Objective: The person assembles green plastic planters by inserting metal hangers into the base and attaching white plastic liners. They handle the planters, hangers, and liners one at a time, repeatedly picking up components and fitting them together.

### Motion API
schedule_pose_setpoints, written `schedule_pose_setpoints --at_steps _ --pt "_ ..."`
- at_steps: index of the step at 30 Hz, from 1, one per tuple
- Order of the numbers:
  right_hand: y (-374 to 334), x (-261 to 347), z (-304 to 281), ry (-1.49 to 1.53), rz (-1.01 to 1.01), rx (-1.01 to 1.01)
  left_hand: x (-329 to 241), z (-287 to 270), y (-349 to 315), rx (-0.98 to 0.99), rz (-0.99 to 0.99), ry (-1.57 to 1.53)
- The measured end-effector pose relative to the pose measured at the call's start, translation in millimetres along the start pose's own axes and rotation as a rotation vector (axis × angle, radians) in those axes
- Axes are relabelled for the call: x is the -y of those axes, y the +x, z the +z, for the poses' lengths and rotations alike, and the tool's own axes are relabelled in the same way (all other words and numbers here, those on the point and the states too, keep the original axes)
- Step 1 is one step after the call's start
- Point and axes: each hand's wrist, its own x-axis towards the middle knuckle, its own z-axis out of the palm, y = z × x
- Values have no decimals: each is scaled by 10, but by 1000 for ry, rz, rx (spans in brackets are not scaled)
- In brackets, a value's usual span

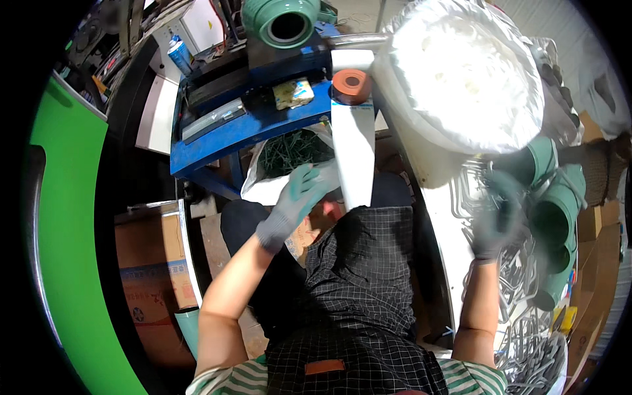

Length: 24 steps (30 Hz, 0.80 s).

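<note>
My left hand [296, 204], in a grey glove with a green coating, is over my lap by a white bag [260, 187] of dark green scraps. Its fingers are stretched out; their tips merge with a pale blur, and I see nothing gripped. My right hand [497, 224], gloved too, is smeared by motion above bent grey wire pieces [471, 187] on the white bench. Right beside it lie several green cylindrical containers [553, 220], mouths facing left. Whether the right hand holds anything is hidden by blur.
Ahead stands a blue machine table [257, 135] with a round green part [282, 23] on top. An orange tape roll [351, 87] rests on a white board [353, 151]. A large lined bin [461, 79] holds white pieces. Cardboard boxes [148, 283] stand left.
</note>
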Motion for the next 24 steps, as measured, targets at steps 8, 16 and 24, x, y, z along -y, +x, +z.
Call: schedule_pose_setpoints --at_steps 8,16,24 --pt "647 -48 2727 -68 297 367 442 296 1352 -33 -94 325" --pt "551 -884 3719 472 600 306 430 357 1362 -164 -102 -167" --pt "441 -1111 3784 460 516 219 574 435 1098 -111 -52 297"
